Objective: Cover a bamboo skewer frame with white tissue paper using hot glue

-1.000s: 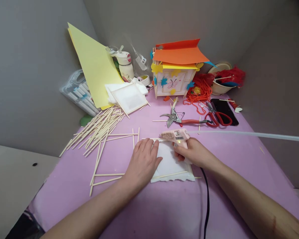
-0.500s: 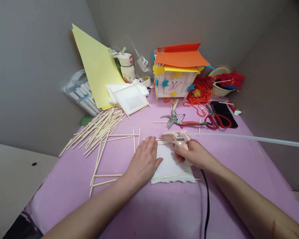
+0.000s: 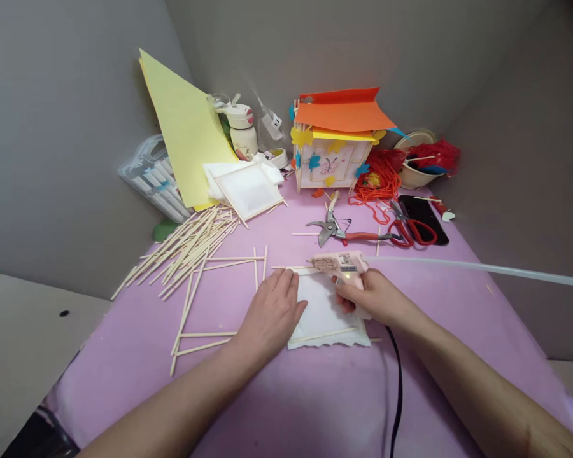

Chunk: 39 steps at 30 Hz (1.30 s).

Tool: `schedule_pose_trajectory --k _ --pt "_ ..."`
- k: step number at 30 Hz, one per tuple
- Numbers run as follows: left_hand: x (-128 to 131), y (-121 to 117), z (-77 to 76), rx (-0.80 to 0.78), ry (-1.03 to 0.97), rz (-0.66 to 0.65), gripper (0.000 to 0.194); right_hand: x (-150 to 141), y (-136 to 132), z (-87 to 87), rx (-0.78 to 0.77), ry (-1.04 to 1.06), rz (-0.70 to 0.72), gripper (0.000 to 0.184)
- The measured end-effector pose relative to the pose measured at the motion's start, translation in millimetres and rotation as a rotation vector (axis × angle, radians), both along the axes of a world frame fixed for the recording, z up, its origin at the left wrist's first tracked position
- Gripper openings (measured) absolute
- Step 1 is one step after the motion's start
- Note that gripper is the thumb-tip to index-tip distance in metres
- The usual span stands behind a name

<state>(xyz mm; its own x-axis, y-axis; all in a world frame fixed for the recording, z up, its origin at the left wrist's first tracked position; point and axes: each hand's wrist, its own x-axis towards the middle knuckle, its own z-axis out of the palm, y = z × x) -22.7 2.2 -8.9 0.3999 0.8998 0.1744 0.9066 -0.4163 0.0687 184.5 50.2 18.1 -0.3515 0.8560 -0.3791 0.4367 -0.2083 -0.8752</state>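
My right hand (image 3: 363, 294) is closed around a pale pink hot glue gun (image 3: 340, 264), its nozzle pointing left at the top edge of a white sheet (image 3: 319, 305). A long clear glue stick (image 3: 439, 263) sticks out of the gun's back. My left hand (image 3: 275, 305) lies flat on the left side of the sheet, fingers stretched out. One thin wooden stick (image 3: 289, 268) runs along the sheet's top edge under the nozzle; another stick (image 3: 325, 334) lies across its lower part. Left of my left hand rests a frame of wooden sticks (image 3: 184, 312), partly hidden by my arm.
Behind lie pruning shears (image 3: 332, 229), red scissors (image 3: 413, 230) and a phone (image 3: 427, 219). A decorated paper house (image 3: 334, 152) stands at the back, near red yarn (image 3: 377, 184). Many loose sticks (image 3: 191, 245) are piled left. A black cord (image 3: 398, 381) trails toward me.
The view shifts slightly. The glue gun's nozzle stays near the sheet's top edge, and my left hand remains flat, with barely any movement.
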Motion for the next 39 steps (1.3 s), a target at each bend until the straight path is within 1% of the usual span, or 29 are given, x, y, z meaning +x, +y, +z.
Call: schedule_pose_trajectory --k 2,7,12,15,20,25,27,30,35,39 --pt "1 -2 -0.2 0.021 0.024 0.008 0.043 -2 -1 3.8 0.008 -0.002 0.011 0.008" --pt "4 -4 -3.5 0.059 0.061 -0.004 0.041 -9 1 10.0 0.059 -0.097 0.092 0.018" --pt "5 -5 -6.3 0.085 0.098 -0.011 0.039 -18 6 8.0 0.087 -0.147 0.181 0.021" --pt "6 -6 -6.8 0.101 0.101 -0.002 0.039 -23 8 6.3 0.092 -0.163 0.209 0.022" --pt "9 -8 -3.8 0.042 0.093 0.013 0.035 -25 12 3.8 0.060 -0.187 0.217 0.025" --pt "7 -3 -2.1 -0.006 -0.007 0.074 0.054 -20 12 1.9 0.043 -0.162 0.177 0.024" --pt "6 -2 -2.8 -0.023 -0.047 0.092 0.057 -19 12 1.4 0.040 -0.143 0.169 0.024" --pt "4 -1 -4.4 -0.032 -0.072 0.094 0.053 -19 13 1.1 0.029 -0.139 0.181 0.024" --pt "5 -2 -6.2 0.004 -0.040 0.065 0.051 -19 17 1.4 0.005 -0.122 0.202 0.023" --pt "6 -1 -5.7 0.027 0.002 0.030 0.042 -17 18 -0.2 0.002 -0.148 0.219 0.026"
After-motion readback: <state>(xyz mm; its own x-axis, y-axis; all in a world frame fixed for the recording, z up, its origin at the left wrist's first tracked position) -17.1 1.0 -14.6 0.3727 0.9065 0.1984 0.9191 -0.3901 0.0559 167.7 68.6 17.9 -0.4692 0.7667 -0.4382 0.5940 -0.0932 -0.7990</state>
